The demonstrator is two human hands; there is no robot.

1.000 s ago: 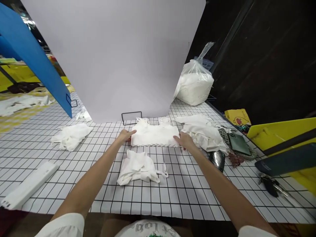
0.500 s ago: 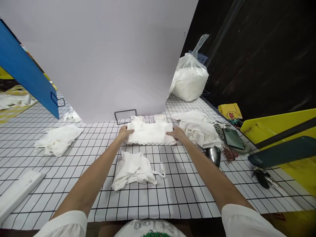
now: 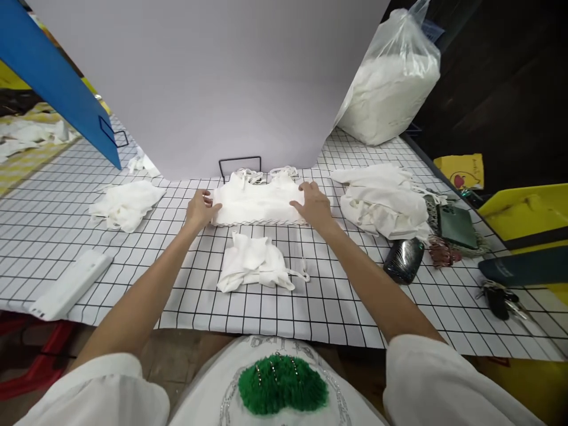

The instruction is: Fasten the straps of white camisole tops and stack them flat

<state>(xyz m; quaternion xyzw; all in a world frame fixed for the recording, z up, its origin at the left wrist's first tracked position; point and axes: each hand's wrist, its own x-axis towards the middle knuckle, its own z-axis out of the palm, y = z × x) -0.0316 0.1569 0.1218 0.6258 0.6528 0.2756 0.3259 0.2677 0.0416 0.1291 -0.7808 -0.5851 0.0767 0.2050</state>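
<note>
Over the last half-second both hands loosen from gripping the white garment [image 3: 257,201]: left hand [image 3: 198,209] now has thumb and fingers apart at its left end, right hand [image 3: 316,206] likewise at its right end. Suggests the piece is settled flat rather than carried. It lies on the grid-patterned surface [image 3: 195,299], just before the upright panel [image 3: 213,83]; layer count unclear. Counts: one crumpled white piece [image 3: 252,260] nearer the body, one white heap [image 3: 386,201] right, one [image 3: 126,204] left (pieces per heap can't tell), one stuffed clear bag [image 3: 386,89], one white bar [image 3: 73,284].
</note>
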